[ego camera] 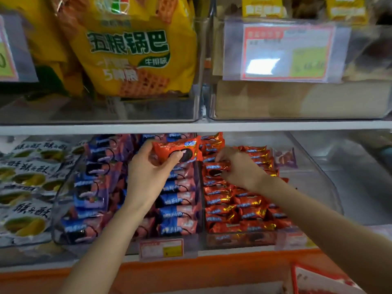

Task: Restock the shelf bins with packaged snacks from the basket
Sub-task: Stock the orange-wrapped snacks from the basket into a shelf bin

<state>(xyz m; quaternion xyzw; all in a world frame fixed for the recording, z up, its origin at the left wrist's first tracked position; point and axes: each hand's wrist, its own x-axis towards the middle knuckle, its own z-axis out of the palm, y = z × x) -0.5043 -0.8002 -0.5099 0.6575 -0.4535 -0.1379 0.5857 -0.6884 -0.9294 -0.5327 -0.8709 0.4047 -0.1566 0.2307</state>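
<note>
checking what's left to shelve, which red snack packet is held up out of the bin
The red packet in the left hand, raised over the blue packets; the other red packets lie stacked in their bin.

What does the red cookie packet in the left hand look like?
The red cookie packet is a shiny, crinkly orange-red wrapper with a dark round sandwich cookie pictured and a blue logo at one corner. It looks sealed. The left hand grips its lower edge, holding it sideways over the blue packets.
</note>
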